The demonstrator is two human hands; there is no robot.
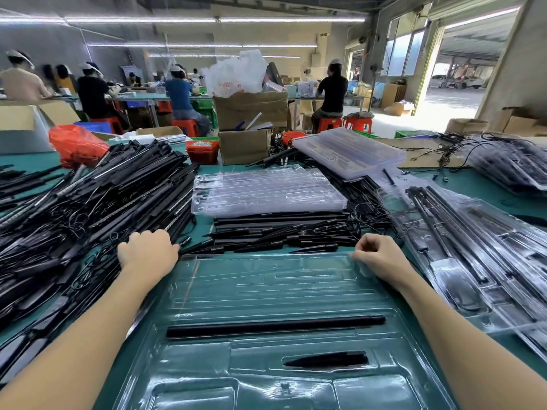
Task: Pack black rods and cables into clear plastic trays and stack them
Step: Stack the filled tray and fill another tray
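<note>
Our left hand [147, 250] curls its fingers over the edge of the heap of black rods and cables [88, 214] at ten o'clock; whether it grips one, we cannot tell. Our right hand [379, 253] pinches the far corner of the clear tray [266, 294]. The heap's rods run from seven toward one o'clock, the tray's slots crosswise, so we judge the left hand takes the next rod.
</note>
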